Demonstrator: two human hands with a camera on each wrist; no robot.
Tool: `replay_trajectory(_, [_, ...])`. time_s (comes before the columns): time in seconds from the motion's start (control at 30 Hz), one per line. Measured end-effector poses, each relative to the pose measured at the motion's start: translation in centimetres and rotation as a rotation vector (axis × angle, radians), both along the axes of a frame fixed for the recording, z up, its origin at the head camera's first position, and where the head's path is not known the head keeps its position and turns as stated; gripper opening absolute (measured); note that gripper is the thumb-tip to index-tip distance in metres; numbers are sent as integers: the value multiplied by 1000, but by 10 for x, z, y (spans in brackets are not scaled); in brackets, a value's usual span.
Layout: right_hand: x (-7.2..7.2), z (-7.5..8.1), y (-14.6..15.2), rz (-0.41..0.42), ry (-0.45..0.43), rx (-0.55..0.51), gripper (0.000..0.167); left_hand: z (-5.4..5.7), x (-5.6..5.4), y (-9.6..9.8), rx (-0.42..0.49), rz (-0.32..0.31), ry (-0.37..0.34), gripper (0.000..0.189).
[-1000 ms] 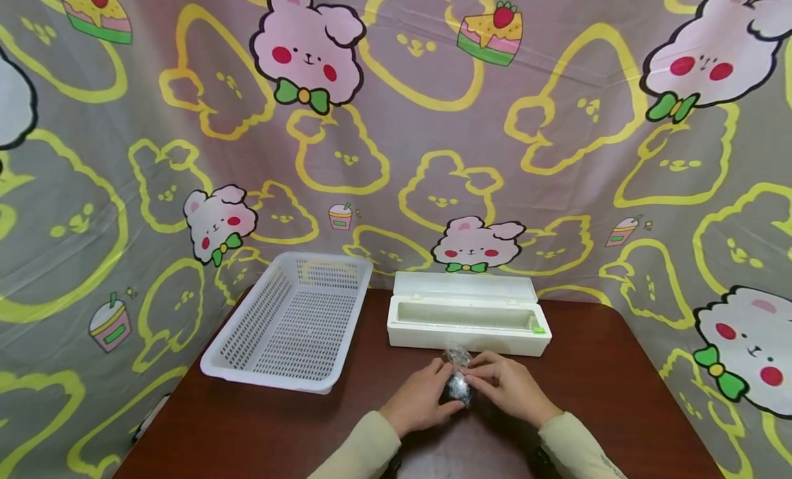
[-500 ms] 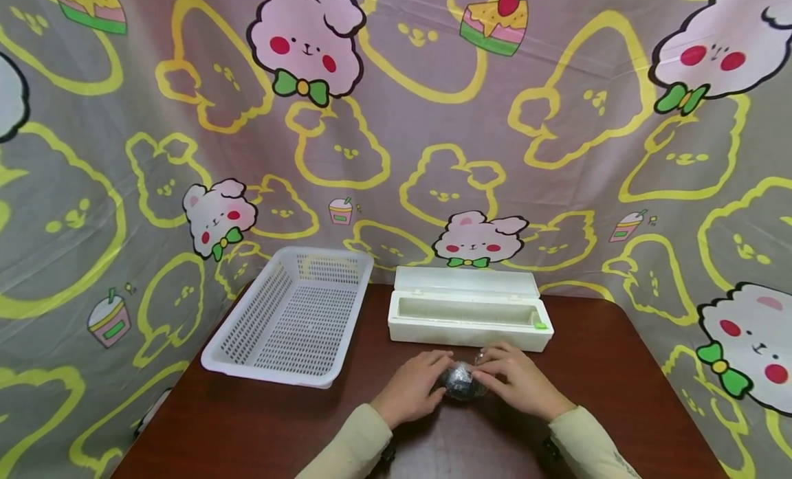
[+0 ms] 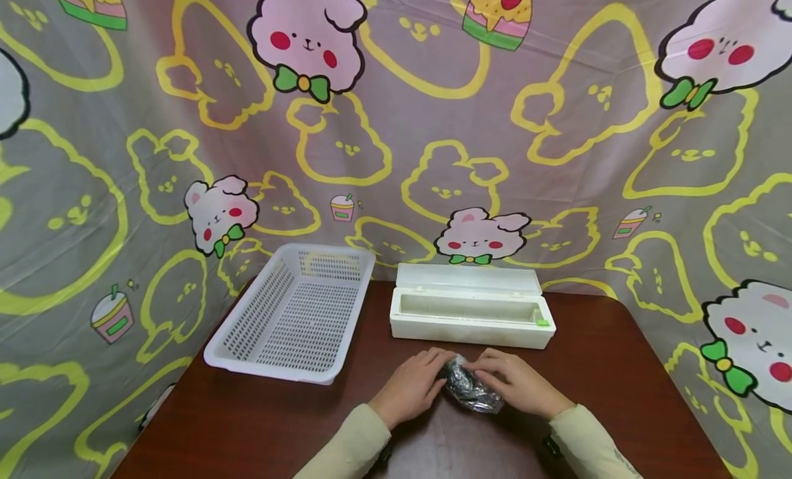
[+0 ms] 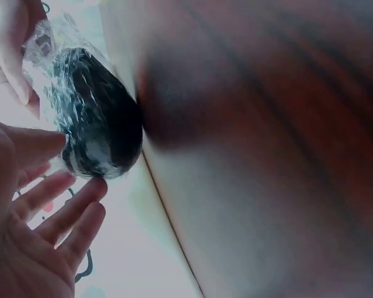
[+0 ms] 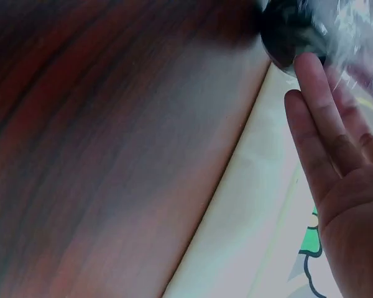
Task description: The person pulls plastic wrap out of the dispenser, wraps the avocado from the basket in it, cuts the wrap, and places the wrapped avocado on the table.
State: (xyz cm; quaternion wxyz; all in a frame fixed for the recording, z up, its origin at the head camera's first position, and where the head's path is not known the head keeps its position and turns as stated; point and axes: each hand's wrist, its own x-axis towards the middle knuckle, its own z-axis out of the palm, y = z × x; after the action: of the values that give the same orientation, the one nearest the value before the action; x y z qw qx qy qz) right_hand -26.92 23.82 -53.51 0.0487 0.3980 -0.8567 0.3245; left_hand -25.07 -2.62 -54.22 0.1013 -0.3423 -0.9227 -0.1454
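A dark, rounded, egg-shaped item (image 3: 464,381) wrapped in clear plastic film lies low over the table between my two hands. The left wrist view shows its smooth dark side, with bunched film (image 4: 43,46) at its upper end. My left hand (image 3: 413,388) touches the item's left side with thumb and fingertips, its fingers spread and fairly straight. From the other side my right hand (image 3: 522,383) touches its top and right, thumb and index finger on the film. In the right wrist view, straight fingers (image 5: 323,105) of that hand meet the dark surface.
A white box (image 3: 473,335) with its lid raised and a green tab at its right end stands just behind the hands. To the left sits a white perforated basket (image 3: 272,374). A patterned cloth (image 3: 433,108) hangs around the brown table (image 3: 619,369).
The wrapped item has turned between the hands: its loose film pointed away toward the box, and now hangs toward the lower right. The right hand has shifted its fingers along the film.
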Motion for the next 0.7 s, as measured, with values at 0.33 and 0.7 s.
replay_trajectory(0.33, [-4,-10,-1,58,51,-24,65,-1,-9,-6,77,-80,-115,72])
replay_trajectory(0.7, [1,-11,-20,-46,-21,58,84,-4,-13,-10,116,-95,-151,68])
